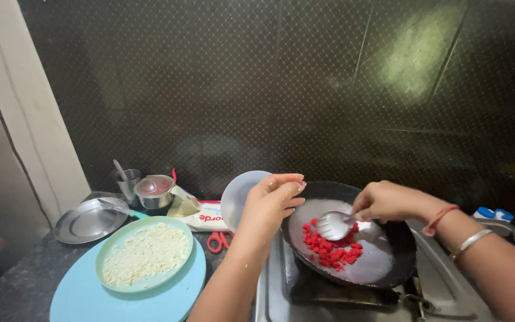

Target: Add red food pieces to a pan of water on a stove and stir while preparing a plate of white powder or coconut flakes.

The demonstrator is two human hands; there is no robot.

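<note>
Right hand (388, 203) clamped on the handle of a metal spoon (335, 225), reaching in from three o'clock over a dark round pan (388, 262). Spoon's long axis running nearly level, handle toward three o'clock, bowl toward nine o'clock, tipped down just above or touching a small heap of bright red pieces (332, 247); contact hard to judge. Heap lying on the pale, powdery pan floor toward seven o'clock of the pan's centre, directly beneath the spoon bowl. Left hand (272, 203) empty, fingers loosely together and slightly curled, dusted with white crumbs, raised over the pan's rim at ten o'clock, just beside the spoon bowl but apart from it. Right hand nearer the red pieces by way of the spoon. Further off toward nine o'clock: green plate (180, 262) of white shreds, resting on a pale blue board (90, 298).
</note>
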